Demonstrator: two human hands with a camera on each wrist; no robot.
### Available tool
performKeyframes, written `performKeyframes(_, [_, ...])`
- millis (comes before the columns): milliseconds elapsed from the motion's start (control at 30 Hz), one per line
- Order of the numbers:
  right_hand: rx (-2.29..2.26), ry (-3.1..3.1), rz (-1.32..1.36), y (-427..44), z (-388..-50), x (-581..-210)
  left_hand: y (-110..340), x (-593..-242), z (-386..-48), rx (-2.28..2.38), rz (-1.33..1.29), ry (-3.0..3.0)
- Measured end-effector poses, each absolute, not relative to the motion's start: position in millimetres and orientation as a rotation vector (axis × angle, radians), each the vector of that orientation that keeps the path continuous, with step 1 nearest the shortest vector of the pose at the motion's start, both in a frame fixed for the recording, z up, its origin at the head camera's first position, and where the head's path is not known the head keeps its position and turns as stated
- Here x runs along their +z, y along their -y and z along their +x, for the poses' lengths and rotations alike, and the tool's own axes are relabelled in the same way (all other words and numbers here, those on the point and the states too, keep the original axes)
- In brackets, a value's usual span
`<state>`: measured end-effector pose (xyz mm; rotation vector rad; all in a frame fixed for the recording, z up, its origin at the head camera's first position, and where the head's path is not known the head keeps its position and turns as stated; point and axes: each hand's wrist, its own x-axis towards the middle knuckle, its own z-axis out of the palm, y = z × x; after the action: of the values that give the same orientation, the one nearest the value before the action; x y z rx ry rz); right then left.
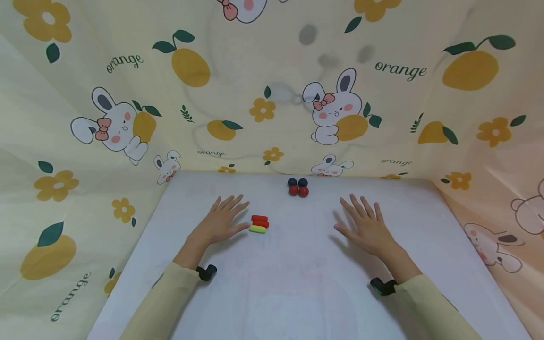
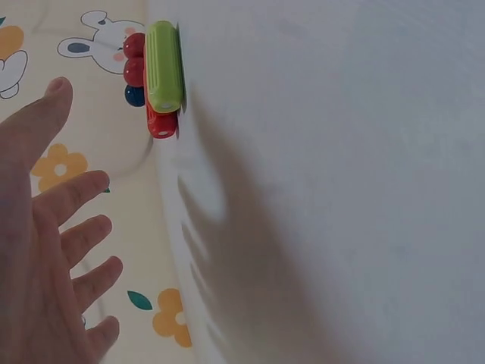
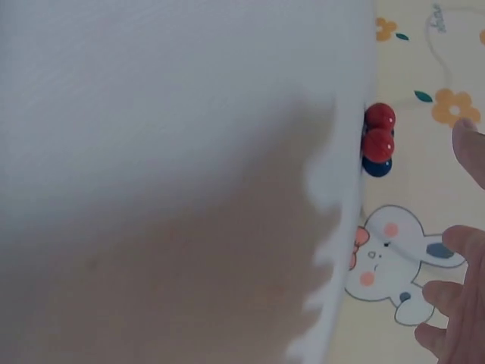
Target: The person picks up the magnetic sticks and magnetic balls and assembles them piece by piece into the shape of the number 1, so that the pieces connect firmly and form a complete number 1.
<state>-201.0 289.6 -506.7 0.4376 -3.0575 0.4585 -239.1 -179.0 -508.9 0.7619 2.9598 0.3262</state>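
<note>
Cloth [image 1: 238, 94]: beyond the desk's [image 1: 280, 293] far edge
Left hand [image 1: 220, 223]: free, fingers spread, thumb near sticks [image 1: 260, 224]
Right hand [image 1: 369, 231]: free, fingers spread, toward right edge
Sticks: two red, one green, toward far edge
Balls [image 1: 293, 191]: two dark, two red, by far edge

Plain pale khaki sleeves are worn: the left sleeve [image 1: 163, 302] ends behind the left hand [image 1: 221, 222], the right sleeve [image 1: 435, 307] behind the right hand [image 1: 366, 230]. Small, black, bent fittings, left fitting [image 1: 208, 272] and right fitting [image 1: 383, 286], protrude inward at the cuffs. A short dark line marks each sleeve's outer side.
</note>
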Motion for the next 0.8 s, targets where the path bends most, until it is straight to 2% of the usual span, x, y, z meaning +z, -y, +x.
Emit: performKeyframes(800, [0.411, 3.097, 0.514, -257, -247, -526, 154, -527, -267, 0.274, 0.816, -2.889])
